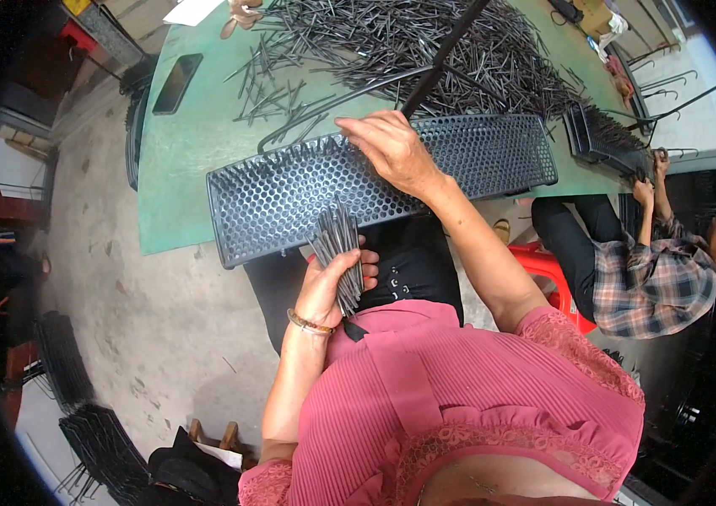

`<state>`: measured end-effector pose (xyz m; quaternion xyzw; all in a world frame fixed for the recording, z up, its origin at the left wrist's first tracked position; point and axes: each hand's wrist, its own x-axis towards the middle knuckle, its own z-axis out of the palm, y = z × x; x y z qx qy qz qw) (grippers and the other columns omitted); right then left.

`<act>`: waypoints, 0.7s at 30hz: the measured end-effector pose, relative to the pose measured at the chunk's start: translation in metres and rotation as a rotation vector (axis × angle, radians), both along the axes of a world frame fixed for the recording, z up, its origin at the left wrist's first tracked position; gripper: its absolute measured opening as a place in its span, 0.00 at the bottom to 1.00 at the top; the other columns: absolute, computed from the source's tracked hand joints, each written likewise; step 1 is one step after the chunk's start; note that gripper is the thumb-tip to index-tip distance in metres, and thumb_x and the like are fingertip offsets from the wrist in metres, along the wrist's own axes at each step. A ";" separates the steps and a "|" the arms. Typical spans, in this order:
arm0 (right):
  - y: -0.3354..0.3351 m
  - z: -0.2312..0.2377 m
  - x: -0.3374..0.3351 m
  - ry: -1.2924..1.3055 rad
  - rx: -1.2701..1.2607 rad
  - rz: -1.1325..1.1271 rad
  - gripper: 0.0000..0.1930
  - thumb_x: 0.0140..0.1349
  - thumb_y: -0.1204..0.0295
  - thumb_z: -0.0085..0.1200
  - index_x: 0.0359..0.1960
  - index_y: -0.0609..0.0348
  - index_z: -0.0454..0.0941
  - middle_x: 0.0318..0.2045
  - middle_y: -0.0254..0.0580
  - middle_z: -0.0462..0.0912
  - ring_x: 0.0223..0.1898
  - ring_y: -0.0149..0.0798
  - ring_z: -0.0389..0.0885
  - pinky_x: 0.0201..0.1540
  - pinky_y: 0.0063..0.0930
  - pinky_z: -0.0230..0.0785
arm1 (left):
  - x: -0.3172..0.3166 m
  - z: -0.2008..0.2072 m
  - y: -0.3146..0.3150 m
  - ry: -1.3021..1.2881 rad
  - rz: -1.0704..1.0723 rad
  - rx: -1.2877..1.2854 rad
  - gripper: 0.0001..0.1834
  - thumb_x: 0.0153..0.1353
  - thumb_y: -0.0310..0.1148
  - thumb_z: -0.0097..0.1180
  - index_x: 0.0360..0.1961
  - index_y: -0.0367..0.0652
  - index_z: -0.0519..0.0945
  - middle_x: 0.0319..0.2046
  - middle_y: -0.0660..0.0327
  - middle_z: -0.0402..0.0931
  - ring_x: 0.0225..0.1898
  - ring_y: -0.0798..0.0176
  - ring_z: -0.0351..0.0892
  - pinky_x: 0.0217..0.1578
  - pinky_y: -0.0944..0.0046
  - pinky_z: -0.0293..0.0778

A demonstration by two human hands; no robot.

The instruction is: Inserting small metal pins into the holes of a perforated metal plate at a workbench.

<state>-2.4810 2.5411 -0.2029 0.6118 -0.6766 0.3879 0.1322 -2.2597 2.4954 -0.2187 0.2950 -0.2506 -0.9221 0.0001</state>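
Observation:
A bundle of thin dark rods (337, 229) is gripped in my left hand (331, 282), closed around its lower half in front of my lap. Just beyond it a long black tray (484, 164) with a honeycomb of round holes lies tilted on the near edge of the table. Short dark rods (290, 153) stand in a row along the left part of its far side. My right hand (396, 152) reaches over the tray's far edge at the end of that row. Its fingers are bent together, and what is between the fingertips cannot be made out.
A large heap of loose rods (493, 59) covers the far part of the green table (176, 185). A dark bar (449, 52) slants up behind the tray. A phone (178, 84) lies at left. On the right, another person (661, 270) handles a similar tray (598, 139) beside a red stool (543, 263).

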 end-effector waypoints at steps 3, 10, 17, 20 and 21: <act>-0.002 -0.002 -0.001 0.068 -0.009 0.007 0.16 0.53 0.78 0.55 0.46 0.59 0.76 0.33 0.39 0.80 0.35 0.40 0.77 0.42 0.31 0.65 | 0.000 0.002 0.000 -0.010 -0.002 -0.009 0.16 0.58 0.28 0.52 0.47 0.33 0.70 0.34 0.51 0.77 0.30 0.61 0.80 0.30 0.65 0.80; -0.007 0.002 0.000 0.066 0.005 0.037 0.16 0.53 0.78 0.56 0.45 0.61 0.75 0.32 0.40 0.79 0.34 0.41 0.76 0.38 0.32 0.66 | -0.001 0.000 0.000 -0.005 -0.013 -0.009 0.16 0.59 0.28 0.51 0.47 0.33 0.70 0.34 0.51 0.77 0.30 0.61 0.79 0.30 0.65 0.80; -0.005 0.002 0.000 0.105 0.038 0.017 0.15 0.54 0.79 0.54 0.45 0.61 0.75 0.32 0.41 0.80 0.34 0.42 0.77 0.39 0.32 0.67 | 0.001 0.002 0.000 -0.004 -0.014 -0.004 0.16 0.59 0.28 0.52 0.47 0.33 0.70 0.34 0.50 0.77 0.31 0.61 0.79 0.30 0.65 0.79; -0.003 0.002 0.000 0.107 0.041 0.020 0.15 0.53 0.81 0.53 0.44 0.61 0.76 0.32 0.42 0.80 0.34 0.43 0.77 0.40 0.33 0.67 | 0.001 0.000 -0.001 0.001 -0.019 -0.011 0.17 0.58 0.28 0.53 0.47 0.32 0.70 0.35 0.50 0.78 0.31 0.61 0.79 0.30 0.65 0.79; -0.003 0.002 0.000 0.093 0.023 0.012 0.14 0.53 0.82 0.53 0.43 0.62 0.77 0.32 0.42 0.80 0.34 0.43 0.77 0.40 0.33 0.68 | 0.000 -0.001 -0.001 0.007 -0.025 -0.014 0.17 0.58 0.28 0.53 0.47 0.32 0.70 0.35 0.50 0.78 0.31 0.62 0.79 0.30 0.65 0.79</act>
